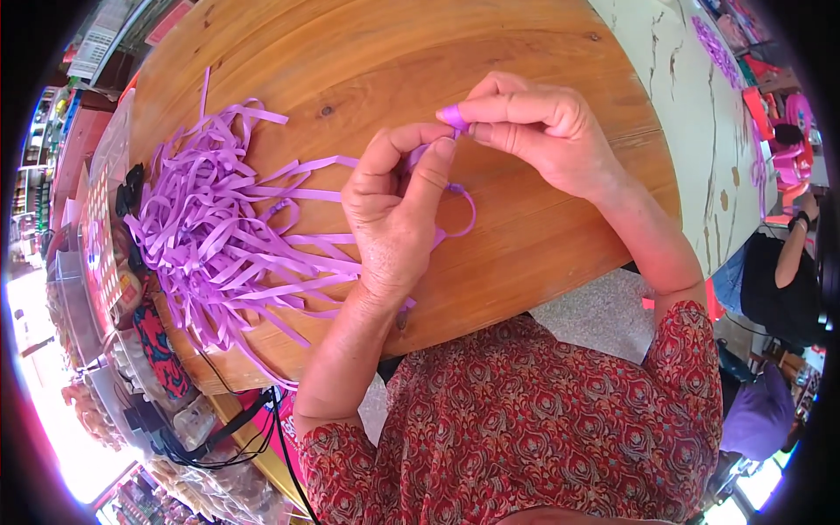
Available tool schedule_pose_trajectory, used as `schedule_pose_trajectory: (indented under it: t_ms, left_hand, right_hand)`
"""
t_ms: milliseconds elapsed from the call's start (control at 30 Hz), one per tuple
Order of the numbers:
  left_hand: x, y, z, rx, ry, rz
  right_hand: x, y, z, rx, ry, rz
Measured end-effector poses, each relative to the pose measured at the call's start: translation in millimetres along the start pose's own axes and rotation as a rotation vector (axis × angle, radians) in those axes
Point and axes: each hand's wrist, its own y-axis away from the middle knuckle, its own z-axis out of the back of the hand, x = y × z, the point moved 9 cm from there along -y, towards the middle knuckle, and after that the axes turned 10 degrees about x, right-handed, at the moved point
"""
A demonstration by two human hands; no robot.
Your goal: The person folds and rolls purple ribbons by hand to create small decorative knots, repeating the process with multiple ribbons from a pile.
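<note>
My left hand point(394, 206) and my right hand point(538, 131) meet above a round wooden table point(367, 52). Between their fingertips they pinch one purple ribbon strip point(453, 116), folded over at the top. A loop of the same strip point(464, 214) curls down below my left thumb. A loose heap of purple ribbon strips point(219, 236) lies on the table to the left of my left hand, and some strips run under that wrist.
A white marbled table point(691, 114) with purple pieces stands at the right. Another person in dark clothes point(783, 280) sits beyond it. Black cables point(236, 429) and clear boxes of goods point(96, 350) crowd the left edge.
</note>
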Motion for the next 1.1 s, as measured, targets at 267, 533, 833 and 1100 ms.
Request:
schedule_pose_trajectory:
  t_ms: [267,533,833,1100]
  left_hand:
    - [10.1,2.3,1.8,-0.065,0.033,0.113]
    - [12.5,4.4,2.5,-0.111,0.050,0.131]
    - [5.9,1.5,4.2,-0.142,-0.166,0.113]
    - [15.0,-0.4,-2.9,-0.083,0.256,0.156]
  right_hand:
    - [11.9,2.6,-3.8,-0.086,0.314,0.071]
    - [22.0,6.6,-10.3,-0.130,0.482,0.190]
    - [29.6,8.3,-14.3,-0.189,0.642,0.200]
    - [-2.0,-7.3,2.4,0.050,-0.052,0.127]
